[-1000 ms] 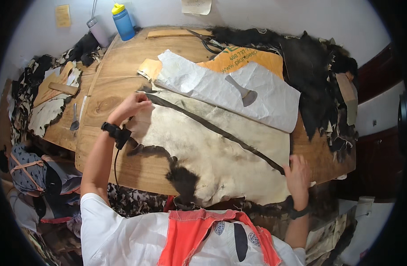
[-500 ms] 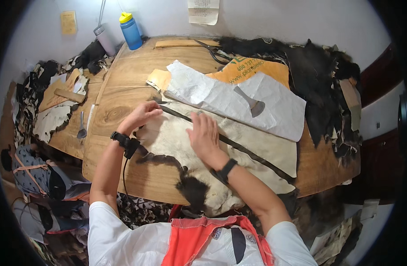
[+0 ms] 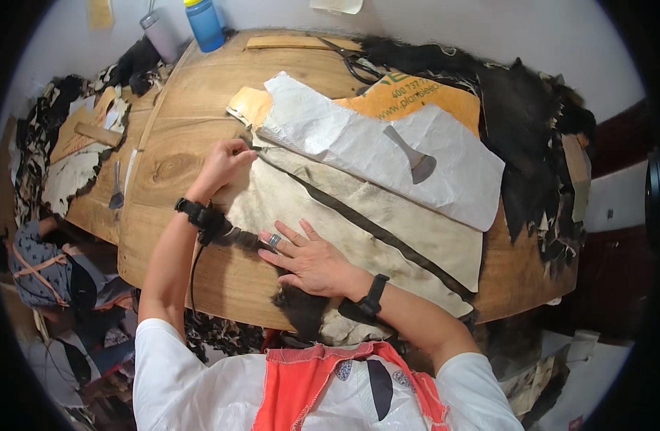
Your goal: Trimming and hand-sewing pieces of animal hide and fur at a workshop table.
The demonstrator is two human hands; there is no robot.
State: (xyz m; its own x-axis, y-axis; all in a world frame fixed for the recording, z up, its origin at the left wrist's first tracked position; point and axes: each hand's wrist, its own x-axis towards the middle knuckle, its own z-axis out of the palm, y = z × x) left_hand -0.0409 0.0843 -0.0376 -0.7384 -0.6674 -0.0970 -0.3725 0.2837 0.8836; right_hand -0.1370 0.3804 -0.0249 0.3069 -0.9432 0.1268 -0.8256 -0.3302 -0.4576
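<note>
A pale hide (image 3: 272,190) lies skin side up on the wooden table. A long dark band (image 3: 387,233) runs diagonally across it, narrow near my left hand and wider at the lower right. My left hand (image 3: 225,167) is closed in a pinch at the hide's upper left corner; something small and dark shows at the fingertips, too small to name. My right hand (image 3: 308,264) rests flat on the lower part of the hide, fingers spread. Dark fur (image 3: 301,309) sticks out from the hide's near edge. Above the band, a white paper sheet (image 3: 330,133) covers the hide's far part.
A fan-shaped metal blade (image 3: 420,165) lies on the paper, beside an orange printed sheet (image 3: 423,104). Scissors (image 3: 355,65) and a wooden strip (image 3: 294,43) are at the back. Black pelts (image 3: 538,129) pile up right. Far left are a blue bottle (image 3: 205,29) and another person (image 3: 46,266).
My right hand has left the dark band, moved down and left, and spread out. The left fingers have drawn into a pinch. The dark band looks wider, and the view has shifted slightly.
</note>
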